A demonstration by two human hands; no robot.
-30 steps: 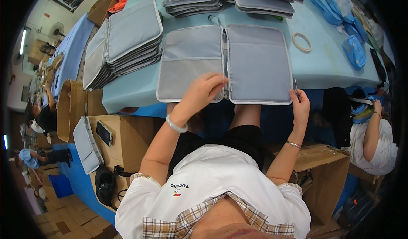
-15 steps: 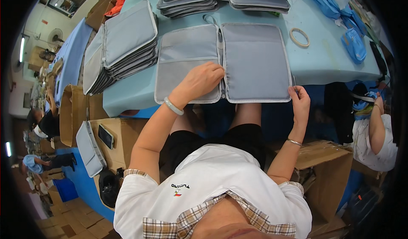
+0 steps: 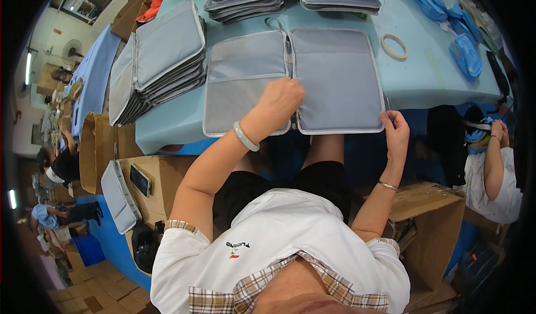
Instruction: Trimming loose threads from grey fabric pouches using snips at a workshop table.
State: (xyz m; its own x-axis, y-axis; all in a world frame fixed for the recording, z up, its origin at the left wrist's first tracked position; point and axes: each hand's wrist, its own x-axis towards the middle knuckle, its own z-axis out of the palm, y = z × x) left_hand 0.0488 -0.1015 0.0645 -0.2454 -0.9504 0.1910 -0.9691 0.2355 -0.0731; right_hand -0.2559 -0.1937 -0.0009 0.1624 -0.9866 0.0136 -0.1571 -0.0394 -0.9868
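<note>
A grey zip case (image 3: 338, 79) lies spread open like a book in front of me, its left half fitted with pockets and its spine in the middle. My left hand (image 3: 282, 101) is closed above the lower part of the spine; the fingertips face down, so what they pinch, if anything, is hidden. Beside the case's lower right corner, my right hand (image 3: 395, 125) is closed around a thin, pointed metal tool (image 3: 389, 105) that sticks up past the fingers. Whether that hand also touches the case's edge I cannot tell.
Stacked grey cases (image 3: 167, 51) stand left of the open one, with further piles (image 3: 243, 4) behind. A tape roll (image 3: 394, 46) and blue pouches (image 3: 465, 57) lie to the right. Cardboard boxes (image 3: 427, 213) flank me; a phone (image 3: 139, 180) rests on the left one. A co-worker (image 3: 491, 174) sits at right.
My left hand has shifted slightly right and up over the spine, its fingers turning downward. My right hand has stayed almost where it was, and the case lies nearly unmoved.
</note>
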